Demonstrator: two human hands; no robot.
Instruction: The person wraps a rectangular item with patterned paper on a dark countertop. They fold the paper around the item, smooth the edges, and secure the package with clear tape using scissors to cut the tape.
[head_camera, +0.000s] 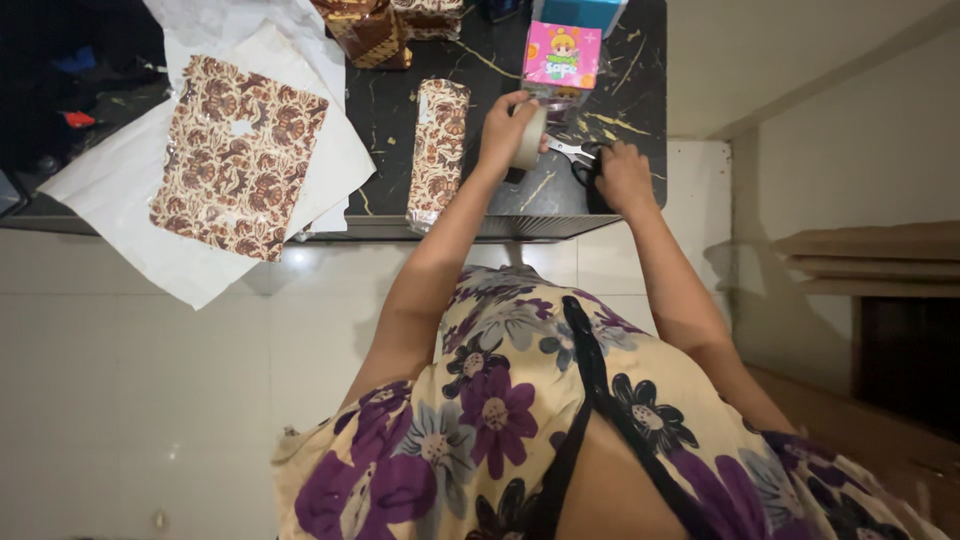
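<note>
Seen from above, the left hand (508, 125) has its grip closed around a roll of tape (530, 138) just above the black marble counter (620, 95). The right hand (622, 175) covers the black handles of scissors (572, 150), blades showing; whether its grip is closed cannot be told. A patterned wrapped packet (438, 150) lies just left, and a pink box (561, 57) behind is partly cut off.
</note>
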